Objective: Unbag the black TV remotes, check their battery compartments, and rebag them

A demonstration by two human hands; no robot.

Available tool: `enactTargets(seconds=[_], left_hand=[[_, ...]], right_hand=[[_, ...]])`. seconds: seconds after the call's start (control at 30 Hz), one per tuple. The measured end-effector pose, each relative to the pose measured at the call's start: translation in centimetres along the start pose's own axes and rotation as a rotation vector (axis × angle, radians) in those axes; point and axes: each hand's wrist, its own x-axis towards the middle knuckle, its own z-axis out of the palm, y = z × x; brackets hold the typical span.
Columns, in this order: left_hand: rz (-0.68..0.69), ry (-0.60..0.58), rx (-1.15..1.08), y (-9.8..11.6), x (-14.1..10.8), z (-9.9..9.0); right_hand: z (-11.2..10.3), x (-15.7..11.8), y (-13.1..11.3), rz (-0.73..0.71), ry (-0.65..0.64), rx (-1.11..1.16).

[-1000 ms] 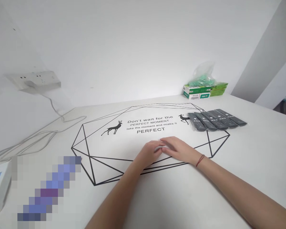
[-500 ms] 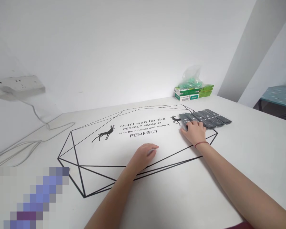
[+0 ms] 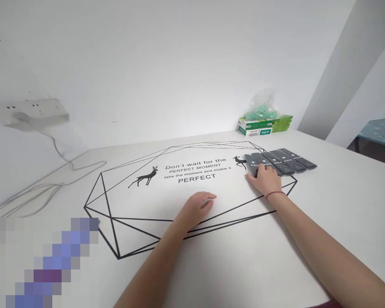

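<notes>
In the head view, several black remote controls (image 3: 277,161) in clear plastic lie side by side on the right of the white table (image 3: 240,261). My right hand (image 3: 267,180) rests over the near ends of the leftmost ones. Its fingers are bent and touch the remotes, the thumb apart to the left; fingertips are partly hard to make out. Closer to me, my left hand (image 3: 199,208) lies on the tabletop, lightly curved, thumb apart from the fingers. A pale gap shows between them, with no held object visible.
Green-and-white boxes (image 3: 256,127) with a clear plastic bag (image 3: 261,107) on top stand by the back wall. At left are a power strip (image 3: 32,112) and loose white cables (image 3: 48,188). A blue patterned table (image 3: 380,133) stands far right.
The leftmost remotes now lie more evenly spread beside the others, with my right hand still on them. My left hand stays in place. The whole view has shifted slightly.
</notes>
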Motion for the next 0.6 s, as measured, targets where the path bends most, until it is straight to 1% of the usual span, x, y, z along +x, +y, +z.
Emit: enactTargets(seconds=[0.17, 0.33, 0.5, 0.6], left_hand=[[0.0, -0.007, 0.005, -0.1, 0.0, 0.1], [0.021, -0.004, -0.004, -0.3, -0.1, 0.3], [0.02, -0.007, -0.023, 0.1, -0.1, 0.4], [0.013, -0.002, -0.062, 0.8, -0.3, 0.2]], right_hand=[[-0.2, -0.2, -0.3, 0.019, -0.042, 0.095], [-0.7, -0.6, -0.9, 0.009, -0.083, 0.323], [-1.0, -2.1, -2.4, -0.056, -0.139, 0.554], [-1.4, -3.8, -3.7, -0.137, -0.19, 0.664]])
